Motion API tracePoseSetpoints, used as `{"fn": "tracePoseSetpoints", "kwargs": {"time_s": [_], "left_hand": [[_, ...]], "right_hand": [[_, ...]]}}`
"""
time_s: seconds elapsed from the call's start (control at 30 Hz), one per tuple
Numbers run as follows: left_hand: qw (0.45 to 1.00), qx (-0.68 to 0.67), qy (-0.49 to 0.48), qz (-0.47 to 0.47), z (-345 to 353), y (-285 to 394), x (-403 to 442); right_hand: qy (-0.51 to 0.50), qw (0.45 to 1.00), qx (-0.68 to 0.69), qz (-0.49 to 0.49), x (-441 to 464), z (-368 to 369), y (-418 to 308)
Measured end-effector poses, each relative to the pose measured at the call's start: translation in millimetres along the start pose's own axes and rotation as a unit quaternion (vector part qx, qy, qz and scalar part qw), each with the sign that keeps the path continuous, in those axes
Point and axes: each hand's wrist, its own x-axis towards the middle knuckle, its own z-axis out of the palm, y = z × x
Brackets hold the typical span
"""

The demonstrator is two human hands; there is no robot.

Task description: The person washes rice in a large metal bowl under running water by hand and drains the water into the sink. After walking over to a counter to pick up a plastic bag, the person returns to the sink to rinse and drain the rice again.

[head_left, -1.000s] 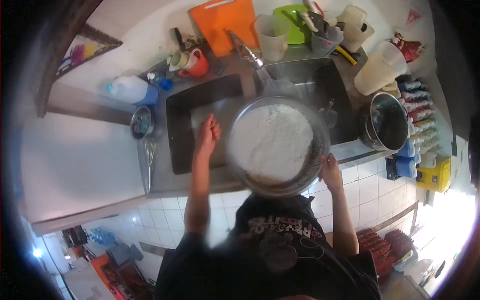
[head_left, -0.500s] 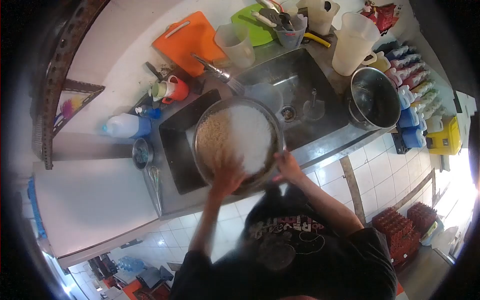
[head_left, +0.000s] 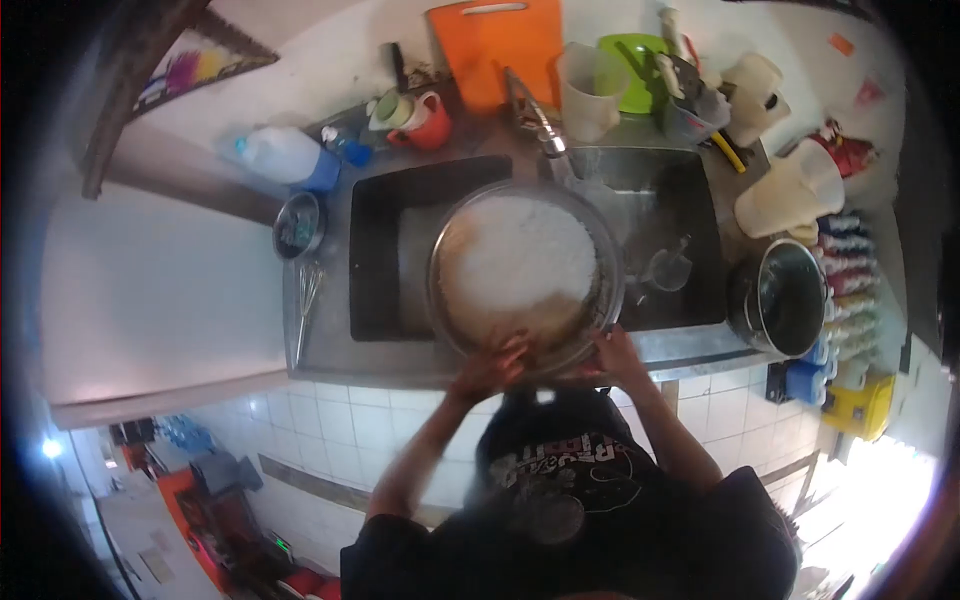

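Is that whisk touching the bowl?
Apart. The head view shows the whisk lying on the counter, with part of the dark sink visible between it and the bowl.

bowl [head_left: 611,255] – smooth metal, soft shine | powder [head_left: 525,250] – matt, slightly rough | worktop [head_left: 330,350]: dull metal | right pot [head_left: 790,295]: glossy metal | far orange board [head_left: 500,55]: smooth plastic | shirt [head_left: 480,560]: matt cloth

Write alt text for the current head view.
A round bowl of white and tan powder, seen from above over a two-basin sink; the person's right hand holds its rim, the left hand is at its near edge. An orange cutting board stands behind, a whisk lies left, a pot stands right.
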Motion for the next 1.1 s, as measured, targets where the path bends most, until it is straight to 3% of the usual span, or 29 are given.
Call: {"fn": "tracePoseSetpoints", "kwargs": {"time_s": [0.07,0.1,0.17,0.2,0.27,0.4,0.43,0.5,0.63,0.7,0.77,0.8,0.87,0.93,1.0,1.07,1.1], "left_hand": [[0.999,0.01,-0.019,0.049,7.9,-8.0,-2.3],[0.998,0.013,-0.025,0.064,7.5,-9.8,-1.6],[0.996,0.015,-0.021,0.08,-9.0,-2.9,8.4],[0.997,0.012,-0.017,0.076,-6.3,-3.6,7.8],[0.995,0.005,-0.026,0.093,-1.7,-7.3,6.9],[0.994,-0.004,-0.027,0.108,-2.1,-7.4,7.8],[0.993,-0.019,-0.02,0.115,-3.9,-8.2,9.4],[0.992,-0.033,-0.011,0.122,-8.8,-13.2,13.4],[0.991,-0.082,0.028,0.101,13.6,-29.5,19.2],[0.987,-0.121,0.032,0.099,21.3,-36.4,21.0],[0.988,0.004,0.037,0.149,9.4,-39.6,30.8],[0.988,0.003,0.039,0.152,7.8,-39.6,31.6],[0.984,-0.118,-0.02,0.129,4.6,-42.3,32.6],[0.983,-0.139,-0.03,0.115,-31.5,-33.4,39.3],[0.981,-0.159,-0.044,0.099,-41.4,-34.7,44.3],[0.978,-0.18,0.102,-0.005,-31.8,-38.9,51.1],[0.979,-0.18,0.096,-0.002,-31.3,-41.1,59.4]], "right_hand": [[-0.044,0.997,-0.06,0.0,1.2,-6.3,-17.6],[-0.017,0.975,-0.223,-0.008,-8.3,-7.2,-66.6],[0.086,0.897,-0.415,-0.128,5.2,-5.3,-124.4],[0.16,0.852,-0.439,-0.235,21.5,-0.8,-142.7],[0.186,0.828,-0.423,-0.317,77.7,9.9,-189.5],[0.154,0.85,-0.351,-0.36,189.0,51.9,-249.0],[0.15,0.851,-0.351,-0.36,209.7,58.1,-249.5],[0.045,0.86,-0.418,-0.288,231.8,73.6,-254.0],[0.072,0.819,-0.463,-0.331,218.1,102.5,-245.0],[0.006,0.868,-0.419,-0.264,211.0,102.5,-250.1],[0.001,0.861,-0.437,-0.26,222.6,95.6,-250.2],[-0.009,0.856,-0.453,-0.25,223.7,92.8,-249.7],[-0.006,0.876,-0.404,-0.264,217.3,84.4,-236.2],[-0.006,0.895,-0.35,-0.277,201.4,78.2,-215.2],[0.048,0.83,-0.402,-0.383,186.8,72.1,-186.4],[0.08,0.818,-0.456,-0.342,187.4,60.6,-151.0],[0.111,0.8,-0.508,-0.3,185.8,56.5,-138.4]]}}
